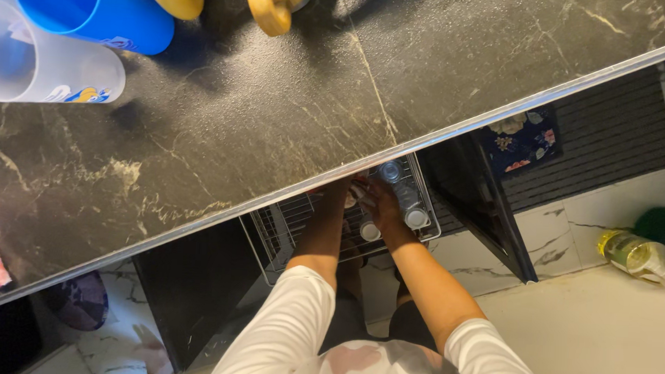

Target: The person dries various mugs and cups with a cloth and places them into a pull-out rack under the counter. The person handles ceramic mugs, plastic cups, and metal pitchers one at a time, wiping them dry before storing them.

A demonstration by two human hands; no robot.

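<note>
Both of your arms reach down below the edge of the black marbled worktop [275, 123] into a pulled-out wire basket [277, 237]. Your right hand [383, 206] sits among upright clear glasses [408, 198] in the basket, touching or just beside them. Your left hand [340, 193] lies at the worktop edge, partly hidden under it. The grip of each hand cannot be told: the fingers are blurred and shaded, though a pale object appears to lie between the two hands. On the worktop, well apart from both hands, a blue cup [92, 4] and a clear cup [43, 65] lie on their sides. A plastic bottle [643, 259] lies on the floor to your right.
</note>
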